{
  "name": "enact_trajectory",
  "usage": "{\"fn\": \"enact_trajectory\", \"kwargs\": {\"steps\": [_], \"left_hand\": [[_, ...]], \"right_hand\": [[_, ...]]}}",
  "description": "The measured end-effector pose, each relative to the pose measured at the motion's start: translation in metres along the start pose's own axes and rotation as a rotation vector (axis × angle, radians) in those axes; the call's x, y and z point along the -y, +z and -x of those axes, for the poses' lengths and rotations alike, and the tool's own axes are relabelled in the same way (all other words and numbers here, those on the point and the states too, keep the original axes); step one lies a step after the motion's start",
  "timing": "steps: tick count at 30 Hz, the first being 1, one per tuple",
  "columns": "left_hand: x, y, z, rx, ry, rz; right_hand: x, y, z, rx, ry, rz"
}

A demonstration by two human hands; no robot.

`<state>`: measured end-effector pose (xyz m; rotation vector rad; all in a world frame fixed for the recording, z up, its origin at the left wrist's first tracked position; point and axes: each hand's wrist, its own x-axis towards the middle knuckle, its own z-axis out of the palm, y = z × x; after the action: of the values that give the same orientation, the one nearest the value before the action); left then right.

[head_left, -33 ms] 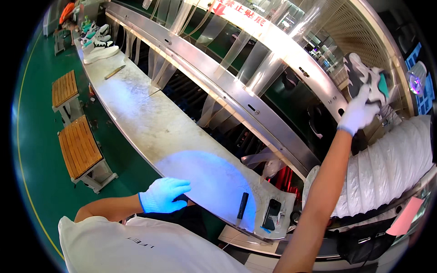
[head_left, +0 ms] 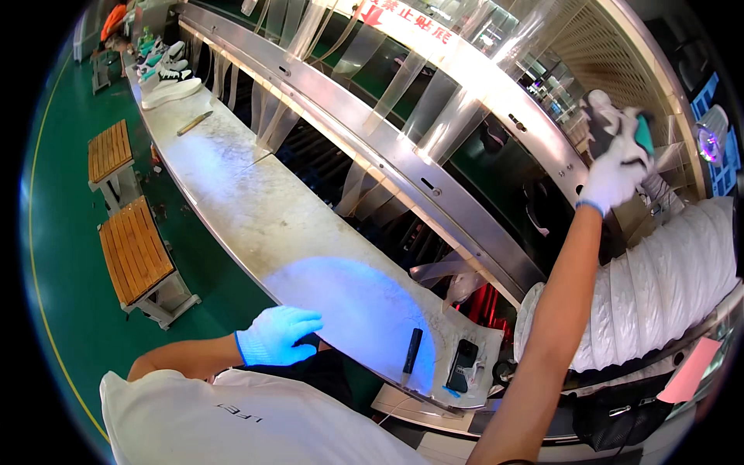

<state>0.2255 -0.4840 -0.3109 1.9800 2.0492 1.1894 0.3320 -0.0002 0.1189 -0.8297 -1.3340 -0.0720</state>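
Your right hand grips 1 shoe raised above the workbench, unplaced; left hand rests loosely curled, empty, on its edge.

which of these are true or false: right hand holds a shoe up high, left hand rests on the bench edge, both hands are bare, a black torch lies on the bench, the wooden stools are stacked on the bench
1. The right hand holds a shoe up high. True.
2. The left hand rests on the edge of the bench. True.
3. Both hands are bare. False: both wear light gloves.
4. A black torch lies on the bench. True, beside a dark phone.
5. The wooden stools are stacked on the bench. False: they stand on the green floor beside it.
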Motion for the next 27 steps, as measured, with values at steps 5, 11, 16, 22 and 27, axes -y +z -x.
{"fn": "enact_trajectory", "kwargs": {"steps": [5,11,16,22,27], "left_hand": [[0.000,0.020,-0.006,0.151,-0.054,0.045],[0.047,0.038,-0.022,-0.025,-0.113,0.054],[0.084,0.044,-0.050,0.021,-0.437,0.101],[0.074,0.067,-0.061,-0.054,-0.315,-0.028],[0.074,0.059,-0.058,-0.091,-0.291,-0.098]], "right_hand": [[-0.049,0.051,-0.015,0.163,-0.168,0.274],[-0.072,0.017,0.076,0.183,-0.550,0.084],[-0.121,-0.021,0.135,0.656,-0.291,0.798],[-0.191,0.006,0.089,0.808,-0.210,0.853],[-0.076,0.052,0.156,0.884,-0.619,0.528]]}}
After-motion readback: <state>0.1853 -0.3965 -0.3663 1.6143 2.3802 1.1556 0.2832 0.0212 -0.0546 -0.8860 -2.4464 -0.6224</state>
